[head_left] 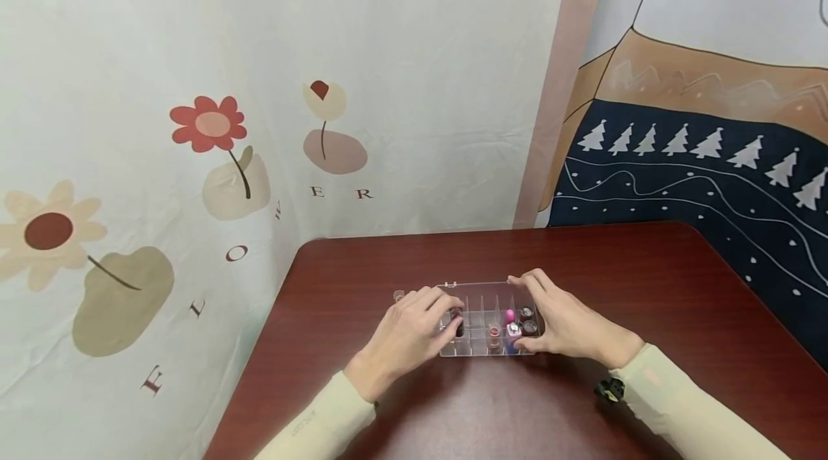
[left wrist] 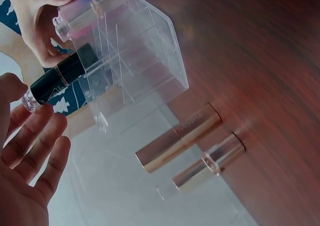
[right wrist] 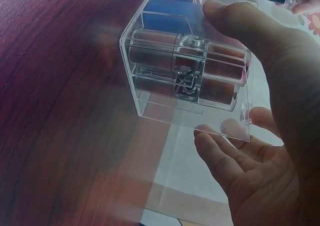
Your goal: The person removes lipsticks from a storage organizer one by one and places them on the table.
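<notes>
A clear divided lipstick organizer (head_left: 479, 345) stands on the table. My right hand (head_left: 571, 320) grips its right end, with the thumb (right wrist: 227, 15) on one side and fingers (right wrist: 220, 156) on the other. At its left end, my left hand (head_left: 410, 327) pinches the clear end of a black lipstick (left wrist: 60, 78) between thumb and fingers. The far end of that lipstick is at a compartment opening; how deep it sits I cannot tell. Several tubes fill the right compartments, among them a pink-topped one (head_left: 509, 316) and a blue one (right wrist: 170, 13).
In the left wrist view, a rose-gold lipstick (left wrist: 180, 138) and a clear-and-gold lipstick (left wrist: 210, 161) are beside the organizer. The dark red table (head_left: 362, 266) meets a printed cloth (head_left: 420, 122) at the back. A dark strapped device (head_left: 609, 389) hangs at the right wrist.
</notes>
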Available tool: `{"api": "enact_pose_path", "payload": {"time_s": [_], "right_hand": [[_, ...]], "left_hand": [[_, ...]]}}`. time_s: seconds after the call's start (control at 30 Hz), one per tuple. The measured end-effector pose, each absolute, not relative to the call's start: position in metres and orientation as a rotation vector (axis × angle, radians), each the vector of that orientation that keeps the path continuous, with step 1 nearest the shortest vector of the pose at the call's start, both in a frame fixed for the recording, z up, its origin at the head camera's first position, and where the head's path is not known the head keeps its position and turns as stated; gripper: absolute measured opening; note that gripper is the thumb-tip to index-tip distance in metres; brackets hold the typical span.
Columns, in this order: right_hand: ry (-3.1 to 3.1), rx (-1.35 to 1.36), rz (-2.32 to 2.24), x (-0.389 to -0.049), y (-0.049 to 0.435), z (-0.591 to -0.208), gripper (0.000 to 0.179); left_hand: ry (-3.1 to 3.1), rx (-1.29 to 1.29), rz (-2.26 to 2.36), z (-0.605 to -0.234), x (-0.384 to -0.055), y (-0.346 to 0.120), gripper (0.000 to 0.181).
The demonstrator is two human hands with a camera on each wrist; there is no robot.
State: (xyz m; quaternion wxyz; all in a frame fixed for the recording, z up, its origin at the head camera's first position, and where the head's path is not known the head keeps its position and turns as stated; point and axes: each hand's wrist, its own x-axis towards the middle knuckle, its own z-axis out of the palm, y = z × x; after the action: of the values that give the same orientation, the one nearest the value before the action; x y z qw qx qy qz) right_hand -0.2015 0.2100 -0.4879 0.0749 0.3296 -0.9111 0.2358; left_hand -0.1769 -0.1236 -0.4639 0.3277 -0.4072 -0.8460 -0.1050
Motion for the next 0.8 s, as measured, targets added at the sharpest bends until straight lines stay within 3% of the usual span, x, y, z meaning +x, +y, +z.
{"api": "enact_pose_path", "payload": {"time_s": [0.8], "right_hand": [[-2.746,0.979,0.721,-0.201,0.21,-0.488,0.108]], "left_hand": [[-2.129,-1.016,-0.331,-0.454,-0.183,-0.151,0.025]]}}
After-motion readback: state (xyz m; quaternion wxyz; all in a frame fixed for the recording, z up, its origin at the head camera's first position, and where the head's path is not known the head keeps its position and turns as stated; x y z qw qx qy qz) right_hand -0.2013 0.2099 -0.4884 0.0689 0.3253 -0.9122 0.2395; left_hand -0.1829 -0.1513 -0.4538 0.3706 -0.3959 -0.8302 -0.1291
